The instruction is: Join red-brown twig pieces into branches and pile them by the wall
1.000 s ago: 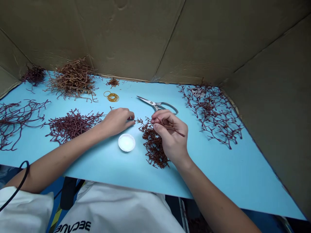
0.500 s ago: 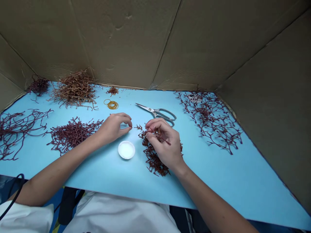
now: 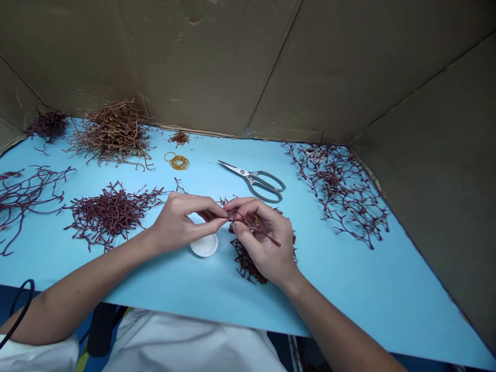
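My right hand (image 3: 267, 237) is closed on a reddish-brown twig (image 3: 269, 237), whose thicker end sticks out below the fingers. My left hand (image 3: 194, 219) pinches at the twig's other end, its fingertips meeting those of the right hand; what exactly lies in this pinch is too small to make out. Beneath my right hand is a heap of short brown twig pieces (image 3: 248, 263), partly covered by it. A small white round dish (image 3: 204, 245) stands below my left hand, its far side hidden by the fingers.
Scissors (image 3: 251, 178) lie beyond my hands on the light-blue tabletop (image 3: 349, 294). Yellow rubber bands (image 3: 179, 162) are left of them. Piles of purple twigs (image 3: 110, 214) and brown twigs (image 3: 116, 132) sit at left, a branching twig spread (image 3: 341, 194) at right. Cardboard walls (image 3: 201, 67) enclose the table.
My left hand has moved right and towards me, from beside the right hand to meeting it at the twig. It now partly covers the white dish. The view has shifted slightly.
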### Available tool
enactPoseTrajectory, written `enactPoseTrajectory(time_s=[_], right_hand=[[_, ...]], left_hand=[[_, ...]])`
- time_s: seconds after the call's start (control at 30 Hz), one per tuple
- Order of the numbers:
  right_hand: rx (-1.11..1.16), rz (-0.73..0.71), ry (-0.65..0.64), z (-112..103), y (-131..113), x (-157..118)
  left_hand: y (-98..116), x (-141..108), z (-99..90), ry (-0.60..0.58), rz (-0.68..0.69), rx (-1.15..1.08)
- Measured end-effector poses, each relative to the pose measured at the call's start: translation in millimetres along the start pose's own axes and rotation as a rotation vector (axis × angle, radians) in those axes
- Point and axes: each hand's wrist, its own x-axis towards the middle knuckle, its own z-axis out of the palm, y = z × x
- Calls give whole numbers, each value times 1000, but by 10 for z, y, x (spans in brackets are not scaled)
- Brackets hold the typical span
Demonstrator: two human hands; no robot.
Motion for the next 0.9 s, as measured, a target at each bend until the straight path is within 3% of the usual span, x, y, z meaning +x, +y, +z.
enactPoseTrajectory(time_s=[0.27,0.47,0.67,0.9], right_hand=[[23,2,17,11,-21,-23],[41,4,-15,-18,-33,5],[107,148,-91,-60,-40,55],[220,235,-135,-63,15,71]], left_hand=[[-32,-23,-8,0,74,49],[-40,4,-57,-46,12,9],[-79,16,-81,-61,10,-29],[-91,27,-86,-68,110,6]])
